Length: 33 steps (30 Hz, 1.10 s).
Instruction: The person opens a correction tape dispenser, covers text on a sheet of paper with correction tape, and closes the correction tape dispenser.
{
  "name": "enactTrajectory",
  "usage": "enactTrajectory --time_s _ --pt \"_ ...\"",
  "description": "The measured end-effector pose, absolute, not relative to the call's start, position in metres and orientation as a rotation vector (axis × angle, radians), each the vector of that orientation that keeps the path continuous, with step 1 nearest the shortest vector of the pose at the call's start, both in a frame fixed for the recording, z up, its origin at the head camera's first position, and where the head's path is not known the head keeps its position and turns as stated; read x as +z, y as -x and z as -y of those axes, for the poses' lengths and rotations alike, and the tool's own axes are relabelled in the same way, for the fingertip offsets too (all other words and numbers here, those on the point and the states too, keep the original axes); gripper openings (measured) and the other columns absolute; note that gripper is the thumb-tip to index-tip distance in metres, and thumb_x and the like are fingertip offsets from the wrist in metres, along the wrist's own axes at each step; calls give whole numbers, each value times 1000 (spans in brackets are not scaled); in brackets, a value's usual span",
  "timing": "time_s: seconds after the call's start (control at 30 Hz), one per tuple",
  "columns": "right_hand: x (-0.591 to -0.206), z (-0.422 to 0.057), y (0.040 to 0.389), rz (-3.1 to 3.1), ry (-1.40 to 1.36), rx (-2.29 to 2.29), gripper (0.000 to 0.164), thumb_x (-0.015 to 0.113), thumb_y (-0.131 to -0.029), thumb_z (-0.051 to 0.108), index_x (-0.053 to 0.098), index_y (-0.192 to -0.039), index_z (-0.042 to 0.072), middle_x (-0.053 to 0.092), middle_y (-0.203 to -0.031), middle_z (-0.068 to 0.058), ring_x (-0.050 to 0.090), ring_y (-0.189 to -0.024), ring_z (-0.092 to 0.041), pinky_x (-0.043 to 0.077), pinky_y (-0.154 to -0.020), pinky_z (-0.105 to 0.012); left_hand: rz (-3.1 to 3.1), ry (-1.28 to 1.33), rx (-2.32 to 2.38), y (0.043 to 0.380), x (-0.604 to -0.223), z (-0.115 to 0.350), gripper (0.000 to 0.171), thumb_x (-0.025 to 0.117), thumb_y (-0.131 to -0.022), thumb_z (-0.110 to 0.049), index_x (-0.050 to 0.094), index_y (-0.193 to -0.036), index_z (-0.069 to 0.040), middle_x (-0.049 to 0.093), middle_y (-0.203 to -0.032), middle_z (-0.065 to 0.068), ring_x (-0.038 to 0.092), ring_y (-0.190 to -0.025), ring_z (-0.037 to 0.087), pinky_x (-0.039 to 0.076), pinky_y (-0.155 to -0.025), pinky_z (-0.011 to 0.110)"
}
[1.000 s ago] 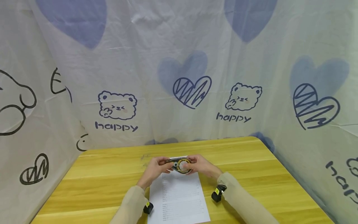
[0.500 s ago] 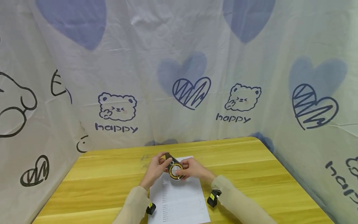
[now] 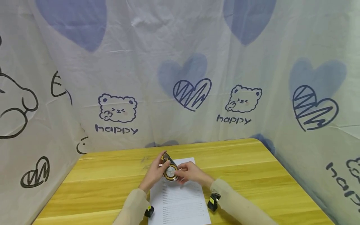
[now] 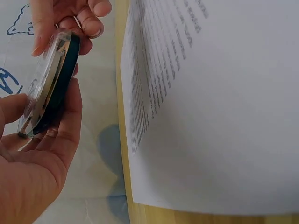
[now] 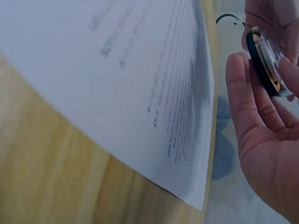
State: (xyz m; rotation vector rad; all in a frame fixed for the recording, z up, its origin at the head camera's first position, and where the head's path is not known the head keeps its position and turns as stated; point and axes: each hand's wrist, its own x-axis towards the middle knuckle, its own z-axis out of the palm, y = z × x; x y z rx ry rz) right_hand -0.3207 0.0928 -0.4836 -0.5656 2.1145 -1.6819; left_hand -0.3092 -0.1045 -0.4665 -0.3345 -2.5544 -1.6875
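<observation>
A teardrop-shaped correction tape [image 3: 170, 172] with a clear cover, a pale round reel and a dark, gold-edged body is held above the paper [image 3: 182, 200]. Its narrow tip points away and its round end towards me. My left hand [image 3: 156, 172] grips it along the left side, the thumb on the clear face and fingers behind, as the left wrist view shows on the correction tape [image 4: 51, 84]. From the right, my right hand [image 3: 191, 172] pinches the round end, thumb on the face. In the right wrist view, fingers [image 5: 240, 88] of that hand lie behind the dark body.
The sheet carries lines of printed text and lies on a yellow wood-grain table [image 3: 239, 175]. White cloth [image 3: 157, 125] with hearts and bear drawings hangs behind and along both sides. A black camera [image 3: 213, 201] sits on each wrist.
The correction tape has turned from lying sideways to tip-away, round end towards me, and shifted left. My right hand has moved left and slightly lower with it; the left hand keeps its grip.
</observation>
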Motion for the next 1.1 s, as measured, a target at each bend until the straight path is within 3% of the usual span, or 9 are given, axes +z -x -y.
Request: enactTrajectory --time_s 0.13,0.23,0.43,0.57,0.67,0.83,1.1 --pt "-484 -97 321 -2121 575 -1683 29 60 -99 17 65 -114 -7 70 -97 -30 71 -75 -28 61 -74 -45 2557 330 -1610 310 -466 109 50 49 -104 -23 37 -152 -21 56 -134 25 57 -120 37 51 -97 48" --pt "-485 -98 322 -2168 568 -1676 33 60 -99 16 63 -117 -11 70 -97 -30 72 -76 -29 62 -71 -42 2583 339 -1504 311 -464 116 46 46 -105 -25 40 -150 -20 51 -143 23 52 -128 38 43 -105 55" --pt "-487 -105 325 -2309 577 -1594 31 62 -97 17 65 -113 -9 73 -93 -22 72 -77 -26 62 -67 -37 2679 265 -1324 313 -460 132 50 61 -96 -40 49 -142 -24 62 -127 18 61 -108 32 51 -90 50" --pt "-489 -112 327 -2424 621 -1479 26 63 -96 18 68 -108 -5 74 -89 -16 71 -77 -26 61 -65 -38 2789 194 -1269 312 -459 145 70 75 -82 -51 48 -141 -25 57 -135 15 57 -117 34 51 -94 54" --pt "-490 -117 329 -2508 666 -1391 22 63 -96 18 70 -105 -2 74 -86 -12 70 -74 -24 60 -62 -35 2837 192 -1219 312 -457 154 72 79 -80 -46 49 -141 -23 56 -138 16 59 -115 34 53 -90 52" --pt "-489 -124 332 -2641 710 -1287 20 62 -97 18 71 -103 1 74 -86 -8 68 -72 -18 56 -58 -25 2870 148 -1090 315 -455 166 63 75 -83 -28 50 -140 -19 62 -126 20 62 -92 26 54 -71 38" --pt "-488 -132 333 -2764 743 -1195 18 62 -96 16 72 -102 2 73 -88 -5 68 -73 -16 54 -63 -22 2946 137 -769 315 -462 186 66 74 -84 -31 50 -142 -12 65 -122 21 64 -97 31 54 -81 51"
